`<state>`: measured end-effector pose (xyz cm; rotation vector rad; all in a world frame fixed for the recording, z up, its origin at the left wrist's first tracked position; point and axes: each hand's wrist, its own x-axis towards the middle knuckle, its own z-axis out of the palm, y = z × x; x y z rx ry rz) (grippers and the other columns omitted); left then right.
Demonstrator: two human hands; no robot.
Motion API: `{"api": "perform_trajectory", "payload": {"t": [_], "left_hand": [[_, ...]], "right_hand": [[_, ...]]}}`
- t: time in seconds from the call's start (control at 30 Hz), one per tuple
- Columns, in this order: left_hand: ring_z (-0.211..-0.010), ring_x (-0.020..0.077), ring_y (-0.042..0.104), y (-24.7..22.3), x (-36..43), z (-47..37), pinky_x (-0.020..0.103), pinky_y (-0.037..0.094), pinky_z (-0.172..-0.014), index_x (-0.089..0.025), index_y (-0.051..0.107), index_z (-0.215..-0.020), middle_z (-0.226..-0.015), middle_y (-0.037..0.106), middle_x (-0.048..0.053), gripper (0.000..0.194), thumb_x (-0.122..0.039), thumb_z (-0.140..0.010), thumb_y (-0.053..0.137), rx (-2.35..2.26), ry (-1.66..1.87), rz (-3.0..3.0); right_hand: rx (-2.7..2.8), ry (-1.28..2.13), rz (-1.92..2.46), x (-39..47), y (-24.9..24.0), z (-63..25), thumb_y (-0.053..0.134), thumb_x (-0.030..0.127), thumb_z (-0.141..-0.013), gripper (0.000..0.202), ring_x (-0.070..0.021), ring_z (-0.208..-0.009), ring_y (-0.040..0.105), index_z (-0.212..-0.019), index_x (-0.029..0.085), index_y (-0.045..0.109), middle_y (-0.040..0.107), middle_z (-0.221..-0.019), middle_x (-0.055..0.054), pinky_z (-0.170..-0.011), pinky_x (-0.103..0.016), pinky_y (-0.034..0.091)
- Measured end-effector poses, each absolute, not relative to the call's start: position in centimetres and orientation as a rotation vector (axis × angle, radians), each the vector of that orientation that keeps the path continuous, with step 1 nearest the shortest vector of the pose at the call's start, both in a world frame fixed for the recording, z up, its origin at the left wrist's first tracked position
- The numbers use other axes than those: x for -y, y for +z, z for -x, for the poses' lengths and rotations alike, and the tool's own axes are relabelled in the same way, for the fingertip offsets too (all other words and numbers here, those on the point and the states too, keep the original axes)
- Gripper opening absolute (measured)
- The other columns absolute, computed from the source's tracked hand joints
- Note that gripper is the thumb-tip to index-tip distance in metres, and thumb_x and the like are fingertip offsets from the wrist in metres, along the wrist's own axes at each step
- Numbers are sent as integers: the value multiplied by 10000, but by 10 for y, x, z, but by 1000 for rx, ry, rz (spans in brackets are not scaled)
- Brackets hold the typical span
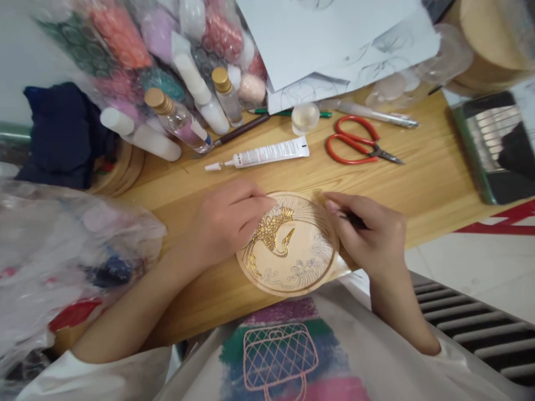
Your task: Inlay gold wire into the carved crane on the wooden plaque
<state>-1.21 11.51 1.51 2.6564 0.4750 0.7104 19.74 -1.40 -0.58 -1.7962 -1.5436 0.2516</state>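
A round wooden panel (307, 248) lies at the table's near edge, bearing a bird outlined in raised gold lines and drawn waves along its lower right. My left hand (228, 220) grips the panel at its upper left, fingers closed together with their tips over the gold design; the thumb is hidden. By the panel's right rim, my right hand (370, 228) is closed in a pinch at thumb and forefinger. Something small and blurred sits at those fingertips, and I cannot make out what it is. Beyond the panel rest a white glue tube (270, 154) and red-handled scissors (355, 142).
Bottles with gold caps (178, 120) and bagged coloured materials (121, 39) crowd the back left. Paper sheets (309, 50) cover the back. A pen (376, 113) and small clear cup (305, 118) lie before them. A phone (495, 147) is at right, plastic bags (54, 239) at left.
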Motion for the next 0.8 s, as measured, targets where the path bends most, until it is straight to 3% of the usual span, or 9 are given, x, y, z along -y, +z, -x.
{"api": "perform_trajectory", "payload": {"t": [0.27,0.57,0.7,0.8], "left_hand": [[-751,127,637,38,-93,3,228,535,-690,-146,663,-885,-812,696,32,205,-164,-1001,495,-450,783,-2849],[-742,147,672,48,-86,8,261,564,-662,-140,645,-893,-818,709,44,241,-153,-1012,436,-473,650,-2931],[-706,138,670,52,-84,11,256,533,-603,-138,659,-978,-819,714,25,169,-109,-980,493,-449,595,-2961],[-654,151,631,57,-80,9,277,482,-552,-141,657,-925,-753,681,19,187,-123,-986,481,-443,560,-3037]], "right_hand": [[1466,888,1539,-10,36,-172,596,134,-822,184,-110,-619,666,-895,212,746,753,-743,19,-565,-196,489],[1406,921,1452,-9,26,-172,577,171,-827,116,-96,-571,574,-737,186,650,655,-639,32,-533,-200,424],[1399,932,1462,-5,25,-174,579,216,-834,140,-87,-553,517,-714,172,635,619,-616,33,-530,-204,398],[1372,964,1434,-4,24,-172,567,228,-835,163,-78,-540,469,-688,172,611,573,-592,44,-518,-201,372]]}}
